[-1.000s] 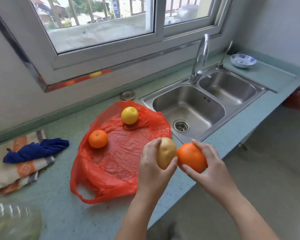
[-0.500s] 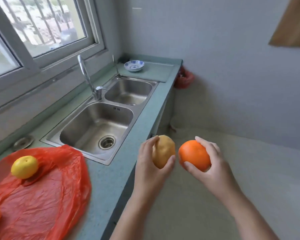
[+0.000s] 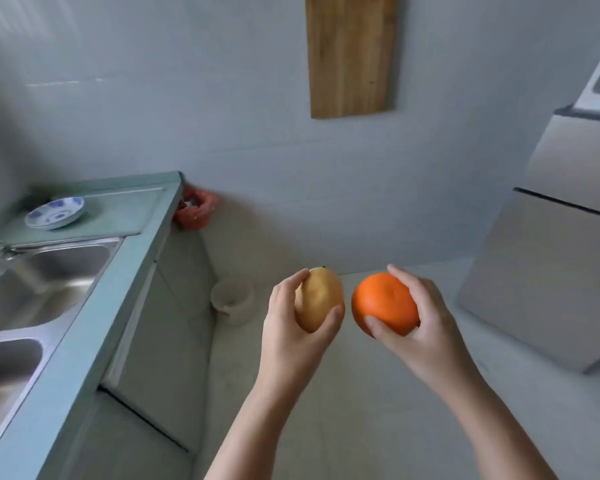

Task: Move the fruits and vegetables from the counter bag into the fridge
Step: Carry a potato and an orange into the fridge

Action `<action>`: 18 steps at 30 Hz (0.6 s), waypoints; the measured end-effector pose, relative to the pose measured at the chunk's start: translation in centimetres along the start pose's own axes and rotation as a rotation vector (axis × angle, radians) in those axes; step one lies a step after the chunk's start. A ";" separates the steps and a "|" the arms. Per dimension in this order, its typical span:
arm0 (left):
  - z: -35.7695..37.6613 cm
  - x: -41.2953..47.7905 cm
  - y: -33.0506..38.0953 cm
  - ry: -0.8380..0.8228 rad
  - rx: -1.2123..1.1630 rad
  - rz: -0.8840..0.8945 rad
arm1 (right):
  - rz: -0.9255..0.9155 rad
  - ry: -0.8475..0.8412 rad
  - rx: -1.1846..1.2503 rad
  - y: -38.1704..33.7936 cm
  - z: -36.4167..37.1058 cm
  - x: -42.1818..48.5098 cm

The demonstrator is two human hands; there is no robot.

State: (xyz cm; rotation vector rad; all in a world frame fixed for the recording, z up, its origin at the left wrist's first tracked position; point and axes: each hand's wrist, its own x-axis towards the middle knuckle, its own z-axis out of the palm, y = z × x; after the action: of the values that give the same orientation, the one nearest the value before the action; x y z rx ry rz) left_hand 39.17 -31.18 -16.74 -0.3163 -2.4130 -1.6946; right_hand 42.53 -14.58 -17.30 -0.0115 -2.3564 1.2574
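Note:
My left hand (image 3: 291, 337) grips a tan potato (image 3: 321, 299), held upright over the floor. Beside it, my right hand (image 3: 426, 327) holds a round orange (image 3: 383, 303); the two items are close but apart. A silver fridge (image 3: 548, 268) with its doors closed stands at the right edge, beyond my right hand. The red counter bag is out of view.
The green counter (image 3: 94, 327) with a double steel sink (image 3: 32, 282) runs along the left. A blue-and-white dish (image 3: 54, 213) sits at its far end. A red bag (image 3: 194, 213) hangs at the counter's corner, a pale pot (image 3: 232, 299) stands on the floor, and a wooden board (image 3: 350, 53) hangs on the wall.
The view has swung right, away from the counter. The red bag with its fruit has left the frame and the fridge has come into sight. Both hands still hold their items.

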 end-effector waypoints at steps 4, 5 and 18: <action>6.8 2.2 1.7 -0.121 -0.039 0.040 | 0.078 0.100 -0.013 3.6 -5.4 1.3; 8.4 2.6 2.0 -0.147 -0.045 0.045 | 0.094 0.120 -0.024 4.4 -6.6 1.5; 26.8 9.4 4.7 -0.520 -0.151 0.113 | 0.417 0.456 -0.102 14.3 -18.4 3.9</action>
State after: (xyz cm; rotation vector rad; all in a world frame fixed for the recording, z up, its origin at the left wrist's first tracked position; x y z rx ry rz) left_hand 30.82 -3.75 -18.99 -1.0073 -2.5313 -1.9335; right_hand 43.50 9.00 -18.32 -0.7731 -2.0654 1.1552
